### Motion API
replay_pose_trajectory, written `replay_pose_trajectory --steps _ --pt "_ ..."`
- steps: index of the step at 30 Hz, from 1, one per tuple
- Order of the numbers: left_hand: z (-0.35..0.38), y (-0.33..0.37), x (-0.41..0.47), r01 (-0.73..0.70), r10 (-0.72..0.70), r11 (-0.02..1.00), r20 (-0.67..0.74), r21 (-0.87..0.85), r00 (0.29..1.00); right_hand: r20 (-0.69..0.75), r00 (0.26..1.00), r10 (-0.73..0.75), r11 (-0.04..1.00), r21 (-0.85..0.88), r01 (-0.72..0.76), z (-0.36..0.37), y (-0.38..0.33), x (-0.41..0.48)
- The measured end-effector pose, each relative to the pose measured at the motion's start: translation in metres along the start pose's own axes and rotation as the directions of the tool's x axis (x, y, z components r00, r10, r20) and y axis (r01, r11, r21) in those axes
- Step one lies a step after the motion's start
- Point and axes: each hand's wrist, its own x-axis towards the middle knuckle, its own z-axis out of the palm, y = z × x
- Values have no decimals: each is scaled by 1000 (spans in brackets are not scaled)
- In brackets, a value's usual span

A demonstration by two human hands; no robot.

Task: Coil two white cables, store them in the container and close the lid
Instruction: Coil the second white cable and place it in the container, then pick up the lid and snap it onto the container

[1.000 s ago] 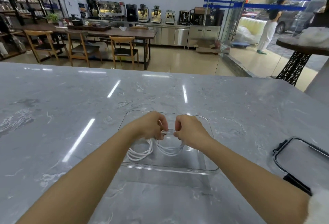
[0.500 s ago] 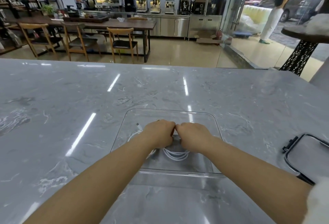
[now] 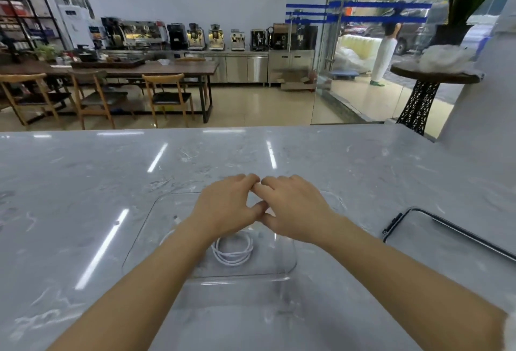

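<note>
A clear plastic container (image 3: 290, 262) stands on the marble counter straight in front of me. Inside it lies a coiled white cable (image 3: 233, 251). A second white cable's plug end (image 3: 176, 219) shows near the container's left wall, the rest hidden under my left forearm. My left hand (image 3: 226, 209) and my right hand (image 3: 291, 208) hover above the container, fingertips touching each other, fingers spread, holding nothing. The clear lid with a black rim (image 3: 446, 239) lies flat on the counter to the right.
The grey marble counter (image 3: 83, 197) stretches wide to the left and beyond the container. A white wall edge rises at the far right. Behind the counter are wooden chairs, a dark table and a glass door.
Both hands have let go of the cable coil and lifted up and away from me. The coil now lies in the container. The camera view has tilted upward.
</note>
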Motion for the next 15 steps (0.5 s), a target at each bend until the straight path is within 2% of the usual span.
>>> replay_pose_trajectory --steps 4,8,12,15 --pt "15 57 16 -82 82 997 -47 7 996 16 992 121 992 -21 -121 -15 48 -51" --pt "45 129 36 -187 187 982 8 -35 982 36 960 276 960 -48 -274 -25 103 -118" --pt "82 201 48 -292 297 954 70 -75 952 60 906 419 907 -87 -413 -29 151 -194" --pt "115 240 53 -362 370 927 91 -95 924 101 834 542 839 -116 -531 -29 180 -246"
